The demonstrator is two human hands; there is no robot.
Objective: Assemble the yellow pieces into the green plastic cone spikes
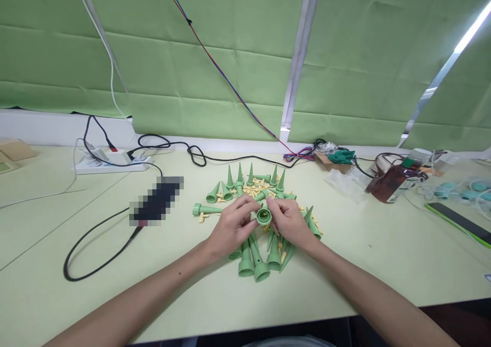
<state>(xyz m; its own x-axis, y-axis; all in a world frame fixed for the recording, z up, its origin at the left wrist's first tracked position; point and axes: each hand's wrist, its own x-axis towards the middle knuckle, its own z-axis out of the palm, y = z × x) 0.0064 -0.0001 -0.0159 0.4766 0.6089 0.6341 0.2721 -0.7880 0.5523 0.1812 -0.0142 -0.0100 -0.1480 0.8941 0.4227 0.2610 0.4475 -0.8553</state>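
Observation:
Between my two hands is a green plastic cone spike (264,216), its round open end facing me. My left hand (236,221) has its fingers closed on the left side of it. On the right side, my right hand (287,220) pinches the same spike. Around my hands lie more green cone spikes (261,270), some standing point up, others on their sides. Small yellow plastic valves (251,191) are scattered in a pile behind my hands. One yellow valve (203,217) lies apart at the left, near a spike lying flat. My fingertips are partly hidden behind the spike.
A pixelated dark device (157,201) with a black cable lies at the left, before a power strip (113,164). At the right are a brown bottle (389,183), a cardboard box (332,164) with green gloves, and a black-and-green phone-like slab (458,223). Cables run along the back.

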